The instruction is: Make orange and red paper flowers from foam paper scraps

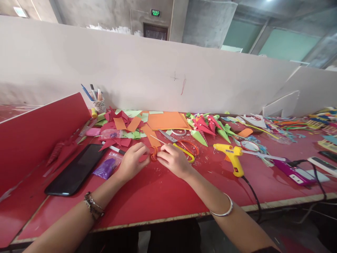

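Between my two hands, low over the red table, is a small curled orange paper piece point(153, 153). My left hand point(133, 160) pinches its left side with thumb and forefinger. On the right side, the fingers of my right hand point(174, 160) are closed on the paper, and a thin pale stick point(158, 140) juts up to the left from them. Just behind lies an orange paper strip point(152, 136). Scissors point(188, 147) with orange and yellow handles rest beyond my right hand. A purple packet point(105, 168) is left of my left hand.
A black phone point(76, 170) lies left. A yellow glue gun point(231, 158) stands right, its cord crossing the table edge near a purple power strip point(295, 172). Orange sheets point(167, 120), red and green paper cones point(204, 124) and a pen cup point(99, 104) line the back below a pale partition point(147, 70).
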Motion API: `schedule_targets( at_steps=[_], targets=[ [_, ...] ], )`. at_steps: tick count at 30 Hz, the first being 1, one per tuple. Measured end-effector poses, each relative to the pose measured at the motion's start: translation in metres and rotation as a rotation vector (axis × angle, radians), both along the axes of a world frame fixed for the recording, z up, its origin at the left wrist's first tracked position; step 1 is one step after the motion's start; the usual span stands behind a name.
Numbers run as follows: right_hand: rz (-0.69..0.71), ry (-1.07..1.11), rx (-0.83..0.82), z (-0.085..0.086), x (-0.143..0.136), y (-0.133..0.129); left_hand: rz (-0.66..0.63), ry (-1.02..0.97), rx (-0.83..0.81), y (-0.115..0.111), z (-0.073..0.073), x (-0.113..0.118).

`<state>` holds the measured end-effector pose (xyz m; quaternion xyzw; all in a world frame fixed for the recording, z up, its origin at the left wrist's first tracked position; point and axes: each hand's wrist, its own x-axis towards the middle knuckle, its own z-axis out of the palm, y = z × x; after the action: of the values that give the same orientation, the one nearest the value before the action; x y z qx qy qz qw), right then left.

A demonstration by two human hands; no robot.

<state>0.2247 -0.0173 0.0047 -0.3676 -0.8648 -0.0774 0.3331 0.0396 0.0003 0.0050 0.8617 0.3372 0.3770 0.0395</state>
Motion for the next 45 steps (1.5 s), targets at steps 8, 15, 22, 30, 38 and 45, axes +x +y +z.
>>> schedule_targets(
  at_steps=[8, 15, 22, 30, 38, 45],
  targets=[
    [0.029, 0.115, -0.067, -0.0022, -0.0004, 0.0012, -0.022, -0.006, -0.030, 0.0000, 0.0005, 0.0001],
    [0.032, 0.089, -0.045, -0.0019, -0.0001, 0.0009, -0.029, -0.002, -0.040, 0.0003, -0.0020, -0.0023],
    [0.021, 0.088, -0.037, -0.0017, 0.0007, 0.0010, -0.068, -0.032, -0.021, -0.0004, -0.0022, -0.0019],
    [0.015, 0.086, -0.069, -0.0022, 0.0004, 0.0004, -0.084, -0.011, -0.037, 0.0002, -0.0022, -0.0027],
    [0.020, 0.075, 0.012, -0.0006, 0.0007, 0.0002, -0.102, -0.018, -0.050, 0.0001, -0.0028, -0.0019],
    [0.033, 0.067, 0.119, 0.0014, 0.0007, -0.0016, 0.030, 0.064, 0.192, 0.0031, -0.0023, -0.0050]
  ],
)
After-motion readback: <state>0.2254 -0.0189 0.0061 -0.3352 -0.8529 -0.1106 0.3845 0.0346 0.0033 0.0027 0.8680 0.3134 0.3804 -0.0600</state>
